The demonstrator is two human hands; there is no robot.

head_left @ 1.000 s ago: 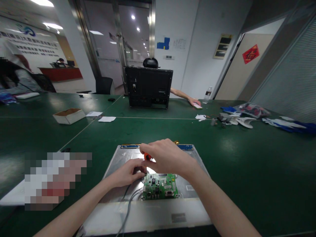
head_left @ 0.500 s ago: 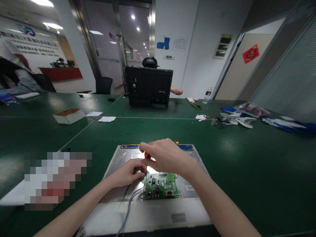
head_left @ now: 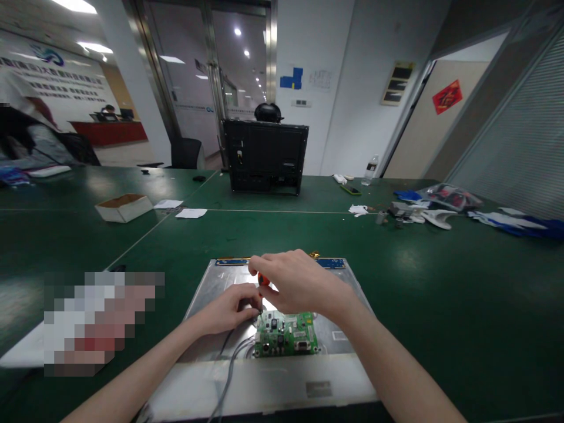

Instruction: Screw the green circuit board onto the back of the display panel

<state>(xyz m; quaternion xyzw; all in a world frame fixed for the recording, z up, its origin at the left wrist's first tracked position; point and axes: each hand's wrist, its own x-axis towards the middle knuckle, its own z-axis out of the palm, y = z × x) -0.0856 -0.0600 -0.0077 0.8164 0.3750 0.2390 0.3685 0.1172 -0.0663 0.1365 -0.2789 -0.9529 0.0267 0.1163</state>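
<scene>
A flat metal display panel (head_left: pixel 202 305) lies in front of me, with a green circuit board (head_left: pixel 286 336) on its back. Above the board's upper left corner, my right hand (head_left: pixel 299 281) is closed around a screwdriver with an orange-red and black handle (head_left: pixel 263 279). The screwdriver stands roughly upright, its lower part mostly hidden by my hands. My left hand (head_left: pixel 235 306) rests on the panel with thumb and fingertips pinched together by that same corner. Whatever is between those fingertips is too small to make out. Grey cables (head_left: pixel 232 361) run from the board's left side toward me.
Across the green table (head_left: pixel 273 232) stands a black monitor (head_left: pixel 267 157) with a person behind it. An open box (head_left: pixel 124 208) and papers (head_left: pixel 191 213) sit at left. Gloves and a plastic bag (head_left: pixel 453 197) lie at right, near a phone (head_left: pixel 350 189) and a bottle (head_left: pixel 370 170).
My right hand has dipped very slightly over the screwdriver, while my left hand keeps its place. The other person's hand beside the black monitor has gone out of sight.
</scene>
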